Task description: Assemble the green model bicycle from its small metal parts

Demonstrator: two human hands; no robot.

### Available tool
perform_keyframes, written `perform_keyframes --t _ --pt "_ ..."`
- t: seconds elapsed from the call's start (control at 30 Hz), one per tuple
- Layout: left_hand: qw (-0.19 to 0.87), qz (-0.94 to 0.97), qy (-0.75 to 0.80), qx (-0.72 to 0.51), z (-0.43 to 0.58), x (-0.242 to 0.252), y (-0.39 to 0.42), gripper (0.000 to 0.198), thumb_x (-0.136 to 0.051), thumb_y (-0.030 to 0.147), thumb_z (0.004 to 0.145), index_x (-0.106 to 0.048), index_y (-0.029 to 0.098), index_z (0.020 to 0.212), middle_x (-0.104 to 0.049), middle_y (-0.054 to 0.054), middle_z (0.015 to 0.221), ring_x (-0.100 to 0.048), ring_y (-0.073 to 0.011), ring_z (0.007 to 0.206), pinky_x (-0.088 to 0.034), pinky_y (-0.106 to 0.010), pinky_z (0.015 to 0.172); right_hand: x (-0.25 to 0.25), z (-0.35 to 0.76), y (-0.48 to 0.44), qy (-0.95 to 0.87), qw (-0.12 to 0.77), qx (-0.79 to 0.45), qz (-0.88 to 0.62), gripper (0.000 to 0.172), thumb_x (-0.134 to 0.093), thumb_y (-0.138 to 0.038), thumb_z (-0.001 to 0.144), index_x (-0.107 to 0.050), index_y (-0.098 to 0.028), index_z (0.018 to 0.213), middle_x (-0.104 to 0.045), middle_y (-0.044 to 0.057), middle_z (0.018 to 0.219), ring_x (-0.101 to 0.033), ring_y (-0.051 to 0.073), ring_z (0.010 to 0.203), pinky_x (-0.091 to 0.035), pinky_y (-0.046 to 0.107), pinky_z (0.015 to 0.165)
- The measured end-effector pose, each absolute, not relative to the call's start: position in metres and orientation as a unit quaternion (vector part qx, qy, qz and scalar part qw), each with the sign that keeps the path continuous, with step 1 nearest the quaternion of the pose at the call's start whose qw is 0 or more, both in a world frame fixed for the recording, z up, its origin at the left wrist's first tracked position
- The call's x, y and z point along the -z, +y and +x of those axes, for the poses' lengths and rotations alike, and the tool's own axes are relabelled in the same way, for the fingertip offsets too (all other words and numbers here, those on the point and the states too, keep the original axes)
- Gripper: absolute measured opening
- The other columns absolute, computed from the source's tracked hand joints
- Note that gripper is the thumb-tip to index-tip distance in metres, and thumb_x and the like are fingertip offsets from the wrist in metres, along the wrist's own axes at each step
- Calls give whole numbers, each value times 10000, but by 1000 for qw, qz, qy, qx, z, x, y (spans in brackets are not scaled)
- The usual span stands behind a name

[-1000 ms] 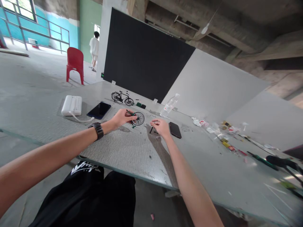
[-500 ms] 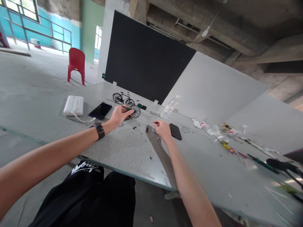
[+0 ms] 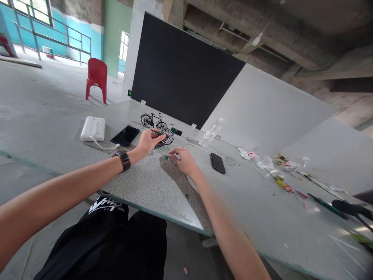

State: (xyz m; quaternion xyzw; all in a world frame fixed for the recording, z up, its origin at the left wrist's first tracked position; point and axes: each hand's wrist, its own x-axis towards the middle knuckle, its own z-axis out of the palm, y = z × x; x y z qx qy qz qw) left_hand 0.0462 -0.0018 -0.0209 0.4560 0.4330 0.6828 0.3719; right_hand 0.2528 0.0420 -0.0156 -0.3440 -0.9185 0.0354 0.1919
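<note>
My left hand (image 3: 150,140) is closed around a green model bicycle (image 3: 157,133). Its spoked wheel (image 3: 168,137) sticks out past my fingertips, while my fingers cover much of the frame. To the right and nearer to me, my right hand (image 3: 183,159) is low over the table with its fingers curled together. A small green part (image 3: 167,157) lies at those fingertips. Whether anything is pinched there is too small to make out. Just behind my left hand stands a finished-looking black model bicycle (image 3: 153,120), upright on the table.
A white power bank (image 3: 93,129) with a cable and a dark phone (image 3: 125,135) lie at left. To the right are a tilted-looking plastic bottle (image 3: 211,133) and a black phone (image 3: 217,163). Wrappers and tools (image 3: 271,165) litter the far right. A black panel (image 3: 186,70) rises behind.
My right hand has moved left, away from the black phone and over to the small green part. My left hand still holds the green model bicycle in nearly the same place.
</note>
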Motion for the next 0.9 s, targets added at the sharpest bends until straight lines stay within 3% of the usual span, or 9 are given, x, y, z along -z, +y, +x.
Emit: perform_keyframes --t 0.2,0.3,0.4,0.53,0.63,0.9 --pt "345 445 447 -695 48 24 6 204 -785 244 794 -633 184 916 -734 -30 734 -720 -197 733 -604 -374 709 16 243 29 -942 176 -58 -281 170 -706 -322 905 -741 -204 1022 -714 85 1033 -625 219 991 -439 364 925" --pt "340 448 449 -694 48 24 7 197 -769 216 814 -630 149 936 -732 -34 734 -713 -171 708 -592 -318 666 16 244 28 -942 169 -67 -283 140 -725 -332 889 -755 -217 962 -704 80 1015 -624 213 972 -440 364 917" --pt "339 448 454 -691 48 23 5 195 -794 243 783 -642 186 891 -732 -13 717 -712 -187 719 -594 -354 689 16 244 28 -941 168 -77 -285 92 -726 -305 888 -753 -217 899 -700 74 998 -623 205 960 -443 356 909" --pt "355 461 447 -680 46 20 -1 201 -822 404 721 -663 332 823 -742 48 721 -714 -235 819 -583 -460 782 17 243 28 -939 170 -85 -288 71 -731 -280 881 -746 -210 881 -690 72 992 -625 198 939 -452 352 902" --pt "358 470 456 -666 45 19 -3 190 -804 477 696 -656 407 793 -750 78 740 -711 -247 885 -569 -477 812 19 243 28 -939 175 -88 -283 86 -735 -296 876 -740 -210 878 -675 71 1003 -625 197 953 -452 360 923" --pt "350 453 447 -687 46 20 0 270 -827 468 634 -660 326 792 -733 43 691 -720 -250 805 -589 -500 795 19 241 25 -935 166 -85 -302 73 -714 -273 884 -709 -201 872 -661 73 1017 -607 211 993 -449 377 942"
